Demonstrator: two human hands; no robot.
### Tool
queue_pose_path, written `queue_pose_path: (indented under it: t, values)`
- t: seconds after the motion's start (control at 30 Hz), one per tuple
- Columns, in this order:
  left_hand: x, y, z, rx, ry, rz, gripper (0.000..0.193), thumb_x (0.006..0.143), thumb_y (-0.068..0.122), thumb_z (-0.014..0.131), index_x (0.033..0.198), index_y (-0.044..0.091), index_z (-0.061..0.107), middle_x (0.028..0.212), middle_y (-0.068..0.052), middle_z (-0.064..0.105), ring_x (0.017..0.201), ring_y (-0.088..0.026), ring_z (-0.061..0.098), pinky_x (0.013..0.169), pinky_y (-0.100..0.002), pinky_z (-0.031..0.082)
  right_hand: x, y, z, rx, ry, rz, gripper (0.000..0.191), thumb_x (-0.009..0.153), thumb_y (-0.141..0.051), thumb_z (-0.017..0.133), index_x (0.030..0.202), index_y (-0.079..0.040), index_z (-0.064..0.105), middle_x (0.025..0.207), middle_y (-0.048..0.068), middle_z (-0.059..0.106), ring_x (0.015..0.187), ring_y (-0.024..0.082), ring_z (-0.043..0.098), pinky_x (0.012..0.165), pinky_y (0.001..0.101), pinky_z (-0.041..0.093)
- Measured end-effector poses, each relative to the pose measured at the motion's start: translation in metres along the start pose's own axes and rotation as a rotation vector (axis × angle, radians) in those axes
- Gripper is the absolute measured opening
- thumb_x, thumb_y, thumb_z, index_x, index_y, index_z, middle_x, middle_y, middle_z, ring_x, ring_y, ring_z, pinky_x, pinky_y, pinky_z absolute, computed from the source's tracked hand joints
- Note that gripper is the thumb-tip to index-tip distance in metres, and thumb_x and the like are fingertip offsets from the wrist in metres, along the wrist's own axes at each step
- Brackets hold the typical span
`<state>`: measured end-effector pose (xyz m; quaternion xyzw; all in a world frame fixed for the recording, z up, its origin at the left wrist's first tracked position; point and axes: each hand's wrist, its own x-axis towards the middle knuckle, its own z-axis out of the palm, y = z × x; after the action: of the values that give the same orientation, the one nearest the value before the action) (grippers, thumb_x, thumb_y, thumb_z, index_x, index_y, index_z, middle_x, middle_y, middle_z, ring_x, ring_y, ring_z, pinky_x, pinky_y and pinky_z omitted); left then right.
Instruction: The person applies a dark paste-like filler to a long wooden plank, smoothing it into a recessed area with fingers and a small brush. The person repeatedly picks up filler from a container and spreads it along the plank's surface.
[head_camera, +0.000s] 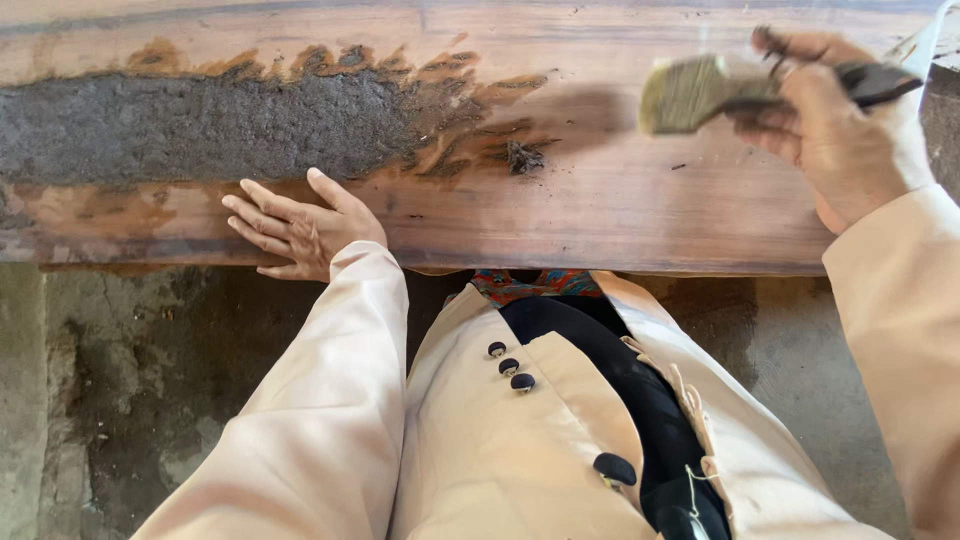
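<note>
Brush (690, 93) raised in the right hand (838, 130), a person in a pale jacket works over a long wooden slab (620, 200) seen from above. The right hand is closed around the brush's dark handle, and the bristle head hangs just over the wood near the slab's right end, blurred and casting a soft shadow on the grain; whether the bristles touch the surface cannot be told. The left hand (297, 228) lies open and flat on the slab's near edge, fingers spread and pointing left, holding nothing. Beside and above that hand runs a wide rough patch (200, 125) of dark grey, crumbly material bordered by ragged orange-brown wood, and a small dark clump (524, 157) sits just past its right tip, between the patch and the brush. The wood under the brush looks smooth and reddish. Below the slab lies a stained concrete floor (120, 400). Judging by the pose, the step in hand is brushing the slab's surface, with the free hand bracing. A next stroke toward the patch would call for a light, even sweep along the grain and a steady left hand.
</note>
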<state>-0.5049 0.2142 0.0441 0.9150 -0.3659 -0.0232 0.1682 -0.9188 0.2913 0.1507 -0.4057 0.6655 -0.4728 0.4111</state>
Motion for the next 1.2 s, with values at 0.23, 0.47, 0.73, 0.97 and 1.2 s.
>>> queue_pose_path:
  t: [0.23, 0.47, 0.73, 0.97, 1.2]
  values:
    - [-0.005, 0.000, -0.003, 0.004, -0.013, 0.025, 0.073, 0.108, 0.056, 0.049, 0.164, 0.018, 0.022, 0.172, -0.005, 0.013, 0.159, -0.025, 0.013, 0.123, -0.068, 0.018, 0.006, 0.000, -0.028, -0.346, 0.043, -0.244, 0.025, 0.114, -0.011, 0.048, 0.135, -0.002, 0.059, 0.122, 0.011, 0.070, 0.107, 0.017, 0.071, 0.090, 0.0273, 0.059]
    - [-0.003, 0.003, -0.002, 0.029, 0.000, -0.018, 0.073, 0.105, 0.058, 0.050, 0.163, 0.021, 0.023, 0.171, -0.004, 0.015, 0.158, -0.023, 0.013, 0.123, -0.069, 0.017, -0.014, 0.022, 0.010, -0.624, -0.051, -0.466, 0.016, 0.113, -0.013, 0.058, 0.120, -0.005, 0.070, 0.105, 0.010, 0.073, 0.084, 0.017, 0.068, 0.071, 0.0289, 0.057]
    - [-0.003, 0.003, 0.000, -0.030, 0.007, 0.013, 0.072, 0.108, 0.058, 0.049, 0.164, 0.020, 0.023, 0.173, -0.004, 0.014, 0.160, -0.024, 0.013, 0.123, -0.069, 0.016, -0.020, -0.030, 0.017, -1.117, 0.020, -0.734, 0.022, 0.103, -0.002, 0.066, 0.121, -0.009, 0.074, 0.110, 0.016, 0.073, 0.104, 0.026, 0.070, 0.090, 0.0381, 0.060]
    - [0.004, -0.003, 0.010, -0.105, -0.012, 0.004, 0.074, 0.108, 0.059, 0.047, 0.164, 0.020, 0.019, 0.173, -0.002, 0.012, 0.161, -0.022, 0.011, 0.125, -0.069, 0.010, -0.086, -0.072, 0.075, -0.379, -0.648, -0.176, 0.031, 0.090, -0.017, 0.068, 0.121, -0.016, 0.074, 0.093, 0.003, 0.081, 0.082, 0.016, 0.075, 0.072, 0.0326, 0.063]
    - [-0.012, -0.030, 0.013, -0.037, -0.023, 0.280, 0.082, 0.110, 0.058, 0.047, 0.168, 0.014, 0.009, 0.175, -0.008, 0.004, 0.162, -0.026, 0.006, 0.128, -0.064, 0.007, -0.053, -0.066, 0.075, -1.044, -0.294, -0.572, 0.031, 0.098, -0.011, 0.067, 0.127, -0.018, 0.075, 0.099, 0.012, 0.073, 0.081, 0.024, 0.071, 0.072, 0.0378, 0.061]
